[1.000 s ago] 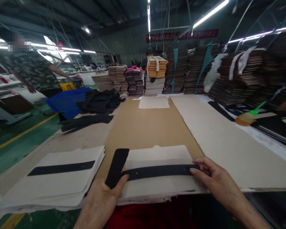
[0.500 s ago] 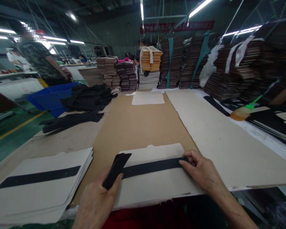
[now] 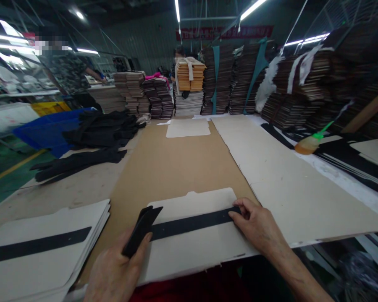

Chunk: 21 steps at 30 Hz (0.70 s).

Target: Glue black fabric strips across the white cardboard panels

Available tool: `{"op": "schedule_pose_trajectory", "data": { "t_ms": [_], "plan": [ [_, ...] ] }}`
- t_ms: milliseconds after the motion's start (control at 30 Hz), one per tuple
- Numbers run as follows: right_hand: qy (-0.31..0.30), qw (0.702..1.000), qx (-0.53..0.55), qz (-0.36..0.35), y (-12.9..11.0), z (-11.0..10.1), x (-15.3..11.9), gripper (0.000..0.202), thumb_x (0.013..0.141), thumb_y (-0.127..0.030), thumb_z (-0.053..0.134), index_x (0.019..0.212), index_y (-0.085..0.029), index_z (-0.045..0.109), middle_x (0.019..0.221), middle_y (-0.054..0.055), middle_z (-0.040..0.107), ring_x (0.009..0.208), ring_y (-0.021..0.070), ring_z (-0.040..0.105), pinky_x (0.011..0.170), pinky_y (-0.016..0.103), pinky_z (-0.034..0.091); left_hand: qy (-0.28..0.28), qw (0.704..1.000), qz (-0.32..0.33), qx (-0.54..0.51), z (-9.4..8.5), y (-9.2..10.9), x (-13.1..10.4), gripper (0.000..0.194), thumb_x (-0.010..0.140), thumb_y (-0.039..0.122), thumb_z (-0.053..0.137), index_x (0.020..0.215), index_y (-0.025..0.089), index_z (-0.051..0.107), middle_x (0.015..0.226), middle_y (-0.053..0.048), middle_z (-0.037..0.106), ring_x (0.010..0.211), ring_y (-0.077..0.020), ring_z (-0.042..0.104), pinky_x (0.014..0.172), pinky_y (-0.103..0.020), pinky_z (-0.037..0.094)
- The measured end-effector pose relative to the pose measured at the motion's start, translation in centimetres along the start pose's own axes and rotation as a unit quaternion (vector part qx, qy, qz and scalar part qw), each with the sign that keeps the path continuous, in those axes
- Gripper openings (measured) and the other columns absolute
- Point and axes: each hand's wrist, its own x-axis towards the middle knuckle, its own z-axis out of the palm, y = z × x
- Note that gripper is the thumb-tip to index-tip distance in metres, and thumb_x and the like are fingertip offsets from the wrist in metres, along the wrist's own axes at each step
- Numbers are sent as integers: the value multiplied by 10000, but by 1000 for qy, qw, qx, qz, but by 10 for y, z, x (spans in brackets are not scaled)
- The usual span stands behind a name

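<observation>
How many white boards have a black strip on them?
2: one white board between the left hand and right hand, another topping the stack on the left. Boards underneath may hide more.

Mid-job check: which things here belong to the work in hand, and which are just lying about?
Likely in the work:
black strip, right hand at one end
pale card beneath it
black pieces in the left hand
stacked cards, similar strip on top

Apparently just lying about:
green-nozzled bottle
blue bin
orange bundle
</observation>
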Motion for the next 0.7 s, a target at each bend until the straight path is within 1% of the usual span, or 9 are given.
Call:
{"op": "schedule_pose_trajectory", "data": {
  "t_ms": [33,100,233,400,567,633,700],
  "plan": [
    [-3,1000,-5,-1,0,0,0,197,801,-375,579,917,-235,655,616,-49,539,567,152,544,575,279,394,6,1000,-1,0,0,1,0,441,810,545,524,1104,281,720,1004,-31,773,981,-317,701,755,-326,526],
    [-7,1000,-13,2,0,0,0,196,808,-375,576,920,-234,654,614,-49,537,567,153,544,576,281,390,-3,1000,-13,10,-2,4,-1,432,817,535,520,1092,271,722,993,-42,774,985,-324,698,764,-337,523],
    [-13,1000,-21,1,2,1,0,198,821,-371,572,938,-232,652,634,-44,553,589,158,552,588,285,389,-45,998,-32,29,-6,10,1,462,815,555,504,1108,263,710,978,-44,776,944,-333,707,732,-351,522],
    [-22,999,-28,4,2,3,0,193,835,-361,561,959,-234,635,641,-44,550,592,161,549,601,295,387,-35,999,-5,27,-5,7,1,431,816,538,510,1083,270,716,978,-35,774,963,-320,704,732,-335,516],
    [-42,998,-50,2,-2,0,0,203,841,-357,531,967,-226,621,642,-34,541,615,175,553,619,309,384,4,1000,-9,21,-1,6,0,418,842,523,500,1115,289,712,978,-24,774,976,-309,700,753,-320,506],
    [-44,997,-59,-2,0,-1,0,221,842,-369,523,978,-226,622,652,-27,542,617,180,554,619,316,392,-13,999,-11,28,-2,8,-1,398,844,510,504,1089,280,718,961,-30,775,965,-308,703,742,-318,499],
    [-29,997,-64,-19,4,0,-1,251,834,-398,527,984,-224,628,709,-6,565,656,192,567,640,327,416,-32,999,-8,37,-3,10,-1,379,854,488,498,1057,257,720,931,-47,773,937,-303,706,719,-318,488]
  ]
}}
